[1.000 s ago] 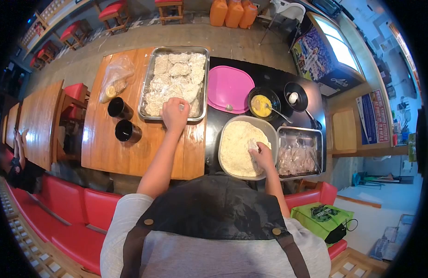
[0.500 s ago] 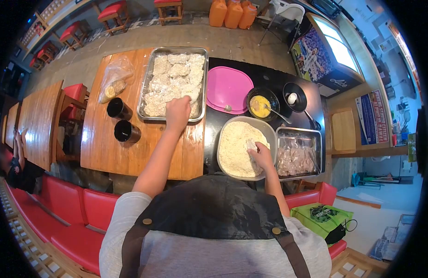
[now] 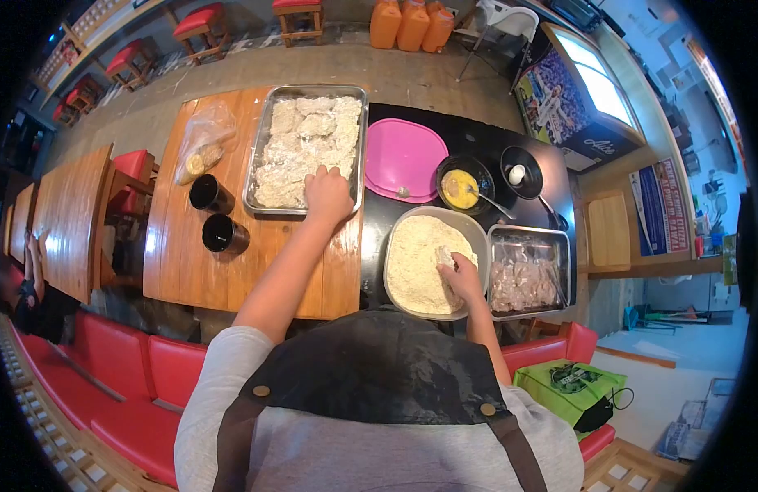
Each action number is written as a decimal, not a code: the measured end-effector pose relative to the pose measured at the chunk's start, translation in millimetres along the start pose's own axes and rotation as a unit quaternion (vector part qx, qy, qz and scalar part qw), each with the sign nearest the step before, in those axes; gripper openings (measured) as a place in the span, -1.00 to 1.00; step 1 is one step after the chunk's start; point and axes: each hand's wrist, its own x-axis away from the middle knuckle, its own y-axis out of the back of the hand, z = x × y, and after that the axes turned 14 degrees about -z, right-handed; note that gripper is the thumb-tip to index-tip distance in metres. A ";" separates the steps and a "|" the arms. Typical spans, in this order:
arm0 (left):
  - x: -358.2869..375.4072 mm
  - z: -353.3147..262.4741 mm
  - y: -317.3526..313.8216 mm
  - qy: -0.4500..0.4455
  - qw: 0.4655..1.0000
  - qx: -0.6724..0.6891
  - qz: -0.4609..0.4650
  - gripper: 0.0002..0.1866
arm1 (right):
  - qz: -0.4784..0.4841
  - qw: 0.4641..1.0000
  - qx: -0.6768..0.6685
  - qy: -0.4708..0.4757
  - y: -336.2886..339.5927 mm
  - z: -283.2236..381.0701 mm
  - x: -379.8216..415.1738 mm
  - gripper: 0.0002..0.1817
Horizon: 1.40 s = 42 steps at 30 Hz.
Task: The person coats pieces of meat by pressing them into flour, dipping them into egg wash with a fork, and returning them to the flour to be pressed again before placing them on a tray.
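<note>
Over the lower right part of a metal tray is my left hand, its fingers bent down onto the breaded pieces that cover the tray. What lies beneath its palm is hidden. My right hand is closed on a crumb-coated piece at the right side of a square tub of pale crumbs. Right of the tub, a metal container holds raw meat pieces. Behind the tub stands a black bowl of yellow egg with a spoon in it.
A pink lid lies right of the tray. Two dark cups and a plastic bag stand to its left. A small black pan holds a white object. At the far left, another person sits.
My left hand has moved right and slightly down over the tray, and the pale piece at its fingers no longer shows. My right hand has barely moved.
</note>
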 end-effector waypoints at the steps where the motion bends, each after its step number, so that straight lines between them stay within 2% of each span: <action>1: -1.1 0.1 -1.5 0.000 1.000 0.001 -0.001 -0.82 | 0.006 1.000 0.017 -0.004 3.2 7.3 1.0 -0.65; 3: -4.0 2.0 -0.6 0.039 0.998 0.006 -0.038 -0.86 | 0.011 0.999 0.034 -0.009 5.3 11.2 1.3 -0.65; 7: -5.1 18.0 8.5 0.102 0.993 0.046 -0.036 -0.86 | -0.007 0.999 0.033 0.003 2.0 2.5 2.1 -0.64; 9: -3.5 28.0 9.3 0.149 0.975 0.143 -0.087 -0.88 | -0.011 0.999 0.030 0.002 -1.6 -4.3 0.3 -0.64; 10: -2.2 33.1 8.7 0.137 0.968 0.167 -0.129 -0.89 | -0.013 0.999 0.028 0.010 -2.3 -7.5 -0.5 -0.64; 13: -3.8 45.5 7.6 0.138 0.944 0.240 -0.180 -0.92 | -0.012 0.999 0.033 0.016 -0.8 -5.1 -0.5 -0.63; 20: -4.6 55.3 6.1 0.156 0.941 0.235 -0.190 -0.93 | -0.010 0.999 0.048 0.019 -0.2 -4.2 -1.2 -0.61; 26: -1.7 51.7 6.1 0.125 0.941 0.235 -0.209 -0.92 | 0.008 1.000 0.023 0.009 -4.2 -16.8 -5.3 -0.60; 32: 1.1 43.6 5.5 0.151 0.941 0.241 -0.183 -0.92 | 0.006 0.999 0.029 0.015 -1.6 -11.4 -4.5 -0.59; 42: 5.1 48.5 0.0 0.193 0.932 0.216 -0.220 -0.90 | 0.001 0.999 0.031 0.028 -6.5 -25.0 -7.4 -0.58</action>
